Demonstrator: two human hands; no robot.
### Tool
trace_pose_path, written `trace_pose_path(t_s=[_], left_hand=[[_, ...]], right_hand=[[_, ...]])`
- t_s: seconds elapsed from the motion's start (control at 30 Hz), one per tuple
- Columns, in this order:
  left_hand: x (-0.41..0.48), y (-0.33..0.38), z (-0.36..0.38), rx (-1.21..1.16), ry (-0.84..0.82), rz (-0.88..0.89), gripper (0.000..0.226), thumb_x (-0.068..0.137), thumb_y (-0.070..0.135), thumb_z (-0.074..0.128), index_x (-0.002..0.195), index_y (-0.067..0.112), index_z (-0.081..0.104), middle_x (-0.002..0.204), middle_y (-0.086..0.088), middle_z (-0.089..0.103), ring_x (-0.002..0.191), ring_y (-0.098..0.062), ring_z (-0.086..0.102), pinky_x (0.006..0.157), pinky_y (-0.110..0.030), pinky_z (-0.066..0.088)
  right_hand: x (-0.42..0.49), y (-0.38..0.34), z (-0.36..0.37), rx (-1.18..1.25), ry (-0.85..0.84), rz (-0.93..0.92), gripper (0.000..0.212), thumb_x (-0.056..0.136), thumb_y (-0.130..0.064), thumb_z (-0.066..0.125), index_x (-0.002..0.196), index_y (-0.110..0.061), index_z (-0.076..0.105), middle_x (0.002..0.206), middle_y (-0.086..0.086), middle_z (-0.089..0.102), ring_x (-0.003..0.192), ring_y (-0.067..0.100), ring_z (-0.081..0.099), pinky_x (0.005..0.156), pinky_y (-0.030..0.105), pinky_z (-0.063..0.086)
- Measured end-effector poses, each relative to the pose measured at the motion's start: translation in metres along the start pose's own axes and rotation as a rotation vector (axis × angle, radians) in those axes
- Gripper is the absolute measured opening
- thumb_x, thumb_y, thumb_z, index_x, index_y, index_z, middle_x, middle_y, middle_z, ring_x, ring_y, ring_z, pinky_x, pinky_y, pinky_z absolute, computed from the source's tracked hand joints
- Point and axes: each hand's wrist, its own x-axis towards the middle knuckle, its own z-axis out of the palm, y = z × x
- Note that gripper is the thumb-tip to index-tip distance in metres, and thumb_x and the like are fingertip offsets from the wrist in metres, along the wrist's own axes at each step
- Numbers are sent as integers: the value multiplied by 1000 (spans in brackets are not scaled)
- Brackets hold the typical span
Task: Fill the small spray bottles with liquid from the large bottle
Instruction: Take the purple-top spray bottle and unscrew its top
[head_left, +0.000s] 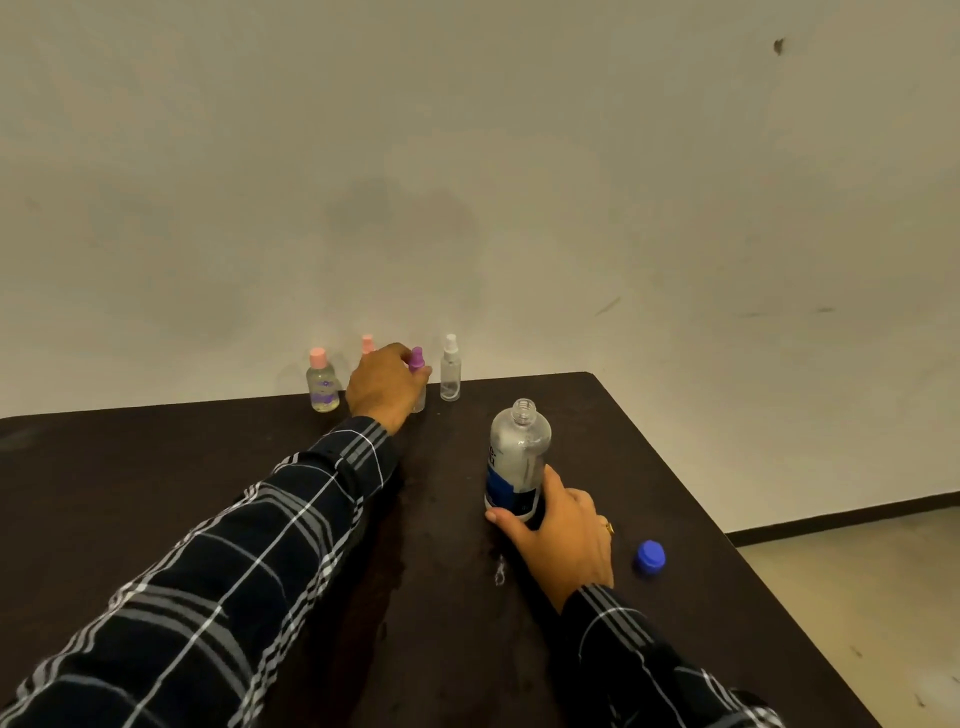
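The large clear bottle (517, 457) with a blue label stands uncapped on the dark table (208, 457); my right hand (558, 530) grips its base. Its blue cap (650, 557) lies on the table to the right. Along the far edge by the wall stand several small bottles. My left hand (384, 384) grips the purple-topped spray bottle (417, 361). A pink-topped bottle (368, 343) is mostly hidden behind that hand. To the left is a pink-capped bottle (322, 382) with liquid. To the right is a clear white-topped spray bottle (450, 369).
The table's right edge runs diagonally from the far corner (589, 374) toward the lower right, with pale floor (852, 587) beyond it. A small wet patch (500, 569) lies near my right wrist. A plain wall stands directly behind the small bottles.
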Motion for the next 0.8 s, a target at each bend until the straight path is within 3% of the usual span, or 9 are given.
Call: trace_pose_path(t_s=[0.13, 0.27, 0.33, 0.4, 0.47, 0.6, 0.67, 0.73, 0.8], left_hand=[[-52, 10, -29, -95, -38, 74, 29, 92, 52, 67, 108, 29, 67, 104, 7, 67, 93, -13, 63, 78, -33, 55], [-114, 14, -57, -64, -211, 91, 28, 91, 52, 67, 103, 29, 57, 99, 7, 62, 92, -12, 62, 83, -38, 57], [-139, 11, -67, -38, -248, 114, 26, 91, 50, 67, 105, 31, 57, 100, 7, 64, 92, -10, 63, 84, -36, 57], [-161, 5, -77, -42, -263, 144, 29, 91, 51, 68, 110, 32, 59, 102, 9, 66, 95, -9, 64, 84, -34, 57], [-179, -1, -83, -67, -271, 177, 32, 90, 53, 68, 112, 32, 60, 103, 12, 66, 96, -6, 64, 83, -28, 55], [-212, -7, -85, -162, -324, 165, 33, 86, 48, 75, 112, 33, 64, 101, 15, 68, 94, -1, 64, 81, -21, 52], [-223, -10, -83, -219, -329, 150, 34, 82, 42, 81, 110, 32, 67, 98, 14, 70, 91, 0, 66, 82, -21, 55], [-228, -13, -80, -234, -313, 142, 32, 81, 34, 84, 109, 31, 70, 95, 13, 73, 86, 1, 69, 82, -23, 58], [-231, -18, -76, -250, -293, 135, 31, 82, 29, 82, 110, 29, 71, 93, 12, 74, 84, 1, 70, 82, -25, 60]], right_hand=[[-3, 1, 1, 14, 14, -11, 77, 73, -78, 63, 137, -42, 40, 126, -10, 61, 127, 15, 48, 106, 43, 36], [-6, 1, -2, 23, -36, 6, 114, 67, -76, 72, 156, -30, 19, 148, -5, 49, 140, 19, 40, 115, 47, 31], [-10, 4, -7, 57, -84, 6, 122, 69, -68, 78, 159, -23, 9, 158, -4, 38, 146, 20, 34, 119, 48, 27], [-15, 7, -12, 147, -86, 17, 121, 68, -62, 82, 158, -22, 11, 161, -1, 33, 145, 22, 36, 119, 49, 32], [-28, 9, -12, 247, 0, 7, 100, 72, -54, 81, 149, -22, 26, 152, 3, 39, 135, 23, 47, 111, 48, 42], [-69, -9, -1, 374, 285, -153, 23, 89, -35, 65, 106, -29, 50, 101, -8, 54, 87, 9, 56, 81, 41, 55], [-85, -30, 2, 475, 127, -238, 15, 93, -40, 63, 101, -31, 55, 90, -6, 58, 77, 10, 57, 73, 36, 56], [-91, -48, 7, 516, -27, -299, 24, 91, -48, 67, 106, -32, 59, 93, -6, 61, 79, 10, 60, 74, 30, 56], [-90, -61, 12, 522, -37, -292, 26, 86, -43, 74, 104, -28, 63, 96, -6, 62, 82, 10, 61, 74, 25, 56]])
